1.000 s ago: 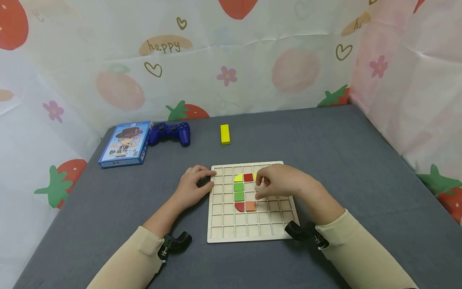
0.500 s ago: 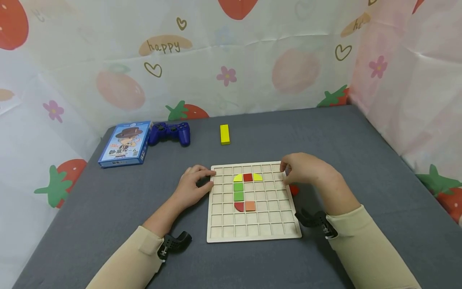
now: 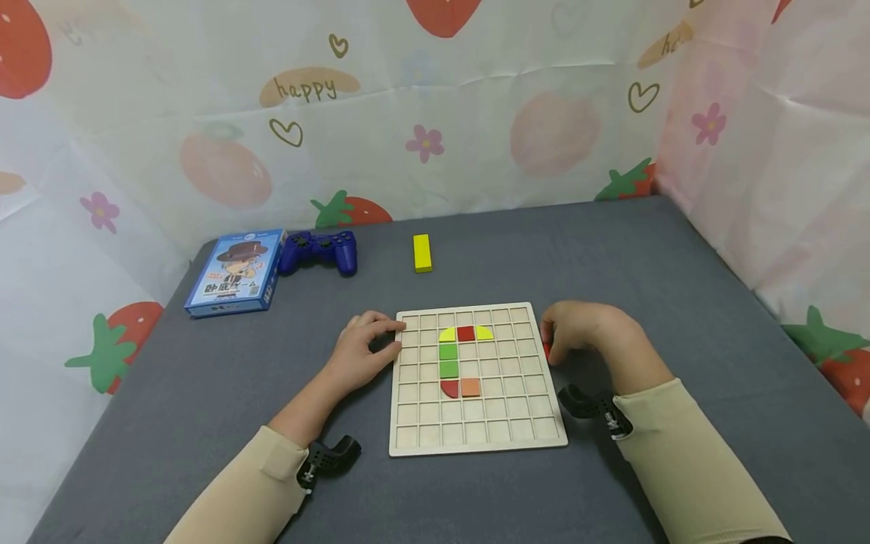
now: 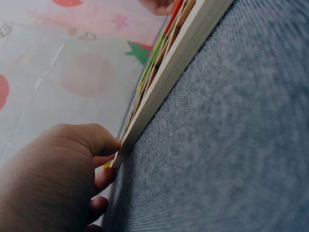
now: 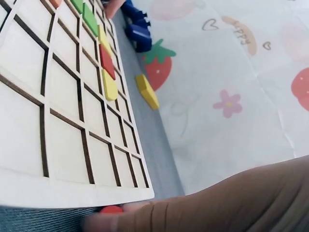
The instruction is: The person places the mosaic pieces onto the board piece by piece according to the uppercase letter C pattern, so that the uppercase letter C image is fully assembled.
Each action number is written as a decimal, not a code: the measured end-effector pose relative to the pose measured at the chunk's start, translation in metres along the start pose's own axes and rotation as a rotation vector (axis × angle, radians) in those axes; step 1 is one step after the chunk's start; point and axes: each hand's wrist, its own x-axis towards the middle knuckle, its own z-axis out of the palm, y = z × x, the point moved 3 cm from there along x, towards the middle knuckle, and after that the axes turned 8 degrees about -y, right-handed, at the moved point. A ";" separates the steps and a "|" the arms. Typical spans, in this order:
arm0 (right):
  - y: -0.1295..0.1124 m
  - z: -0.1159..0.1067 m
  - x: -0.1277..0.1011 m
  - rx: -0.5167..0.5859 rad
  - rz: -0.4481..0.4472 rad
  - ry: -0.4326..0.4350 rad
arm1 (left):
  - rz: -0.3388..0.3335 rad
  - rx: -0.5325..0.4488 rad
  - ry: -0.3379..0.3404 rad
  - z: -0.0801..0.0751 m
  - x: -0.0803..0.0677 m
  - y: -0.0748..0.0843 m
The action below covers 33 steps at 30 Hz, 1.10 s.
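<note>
A square wooden grid board [image 3: 416, 435] lies on the table. Several flat pieces sit in its cells, among them an orange square [image 3: 470, 387], a green square [image 3: 448, 369] and a red square [image 3: 465, 334]. My left hand [image 3: 360, 353] touches the board's left edge near its far corner, thumb and forefinger stretched toward the rim. Just off the board's right edge, my right hand [image 3: 584, 336] pinches a small red piece [image 5: 111, 209] at table level. Fingers hide most of that piece, so its full shape cannot be told.
Behind the board stands a yellow block [image 3: 423, 254]. A blue game controller [image 3: 318, 252] lies at the back left, next to a blue illustrated box [image 3: 234, 273]. Patterned cloth [image 3: 476, 91] hangs along the back and sides of the grey table [image 3: 306, 514].
My right hand has moved from over the board's pieces to beyond its right edge, then down onto the red piece. The left hand stays at the board's left edge.
</note>
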 end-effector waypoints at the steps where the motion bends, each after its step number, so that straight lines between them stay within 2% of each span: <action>1: 0.001 -0.001 0.001 0.007 -0.011 0.013 | 0.000 -0.001 0.001 0.000 0.000 0.000; 4: 0.002 -0.003 0.002 -0.013 -0.037 0.055 | 0.002 -0.002 0.003 0.000 0.000 -0.001; 9: 0.002 -0.005 0.003 -0.067 -0.026 0.113 | 0.002 -0.007 0.003 0.000 0.001 0.001; 17: 0.011 -0.014 0.001 0.032 -0.041 0.183 | 0.003 -0.005 -0.001 0.000 0.000 0.001; 25: 0.018 -0.021 -0.004 0.041 -0.048 0.181 | 0.001 0.001 -0.001 0.000 -0.001 0.001; 33: 0.021 -0.015 0.008 0.003 -0.096 0.164 | 0.005 -0.003 0.000 0.000 0.000 0.001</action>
